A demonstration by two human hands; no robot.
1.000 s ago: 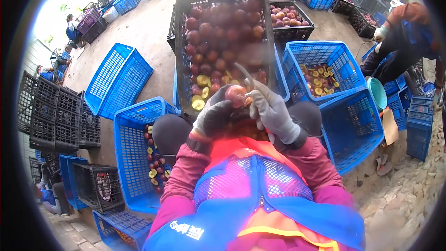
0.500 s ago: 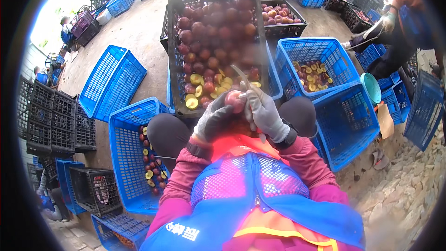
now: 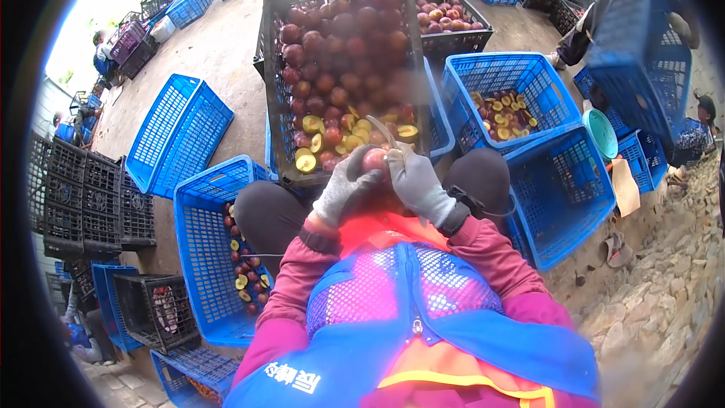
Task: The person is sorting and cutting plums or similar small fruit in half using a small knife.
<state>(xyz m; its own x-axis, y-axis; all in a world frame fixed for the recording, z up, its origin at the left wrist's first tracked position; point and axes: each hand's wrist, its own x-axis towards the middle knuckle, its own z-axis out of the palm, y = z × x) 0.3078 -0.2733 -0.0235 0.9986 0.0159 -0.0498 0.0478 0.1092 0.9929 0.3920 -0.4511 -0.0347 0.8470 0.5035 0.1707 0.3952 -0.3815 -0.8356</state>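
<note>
In front of my lap, my left hand (image 3: 343, 190), in a grey-white glove, has its fingers wrapped round a reddish-purple plum (image 3: 375, 160). My right hand (image 3: 421, 181), gloved too, grips a small curved knife (image 3: 384, 130) whose pale blade points up and away past the plum. The blade is close to the fruit; whether it is cutting in cannot be made out. Just beyond the hands a black crate (image 3: 273, 117) tilts toward me, full of whole plums (image 3: 340, 75) with yellow-fleshed plum halves (image 3: 311, 125) at its near end.
Left of my knee stands a blue crate (image 3: 198, 257) with plums and halves inside. To the right are another blue crate (image 3: 555, 91) of cut halves and a blue crate (image 3: 563, 189) beside it. A teal basin (image 3: 600, 134) stands near a co-worker (image 3: 578, 34) by a raised blue crate (image 3: 630, 53).
My head view has shifted slightly. The right hand's fingers are closer over the plum, and the blade sits a little lower. At the right, a blue crate has swung up beside the co-worker.
</note>
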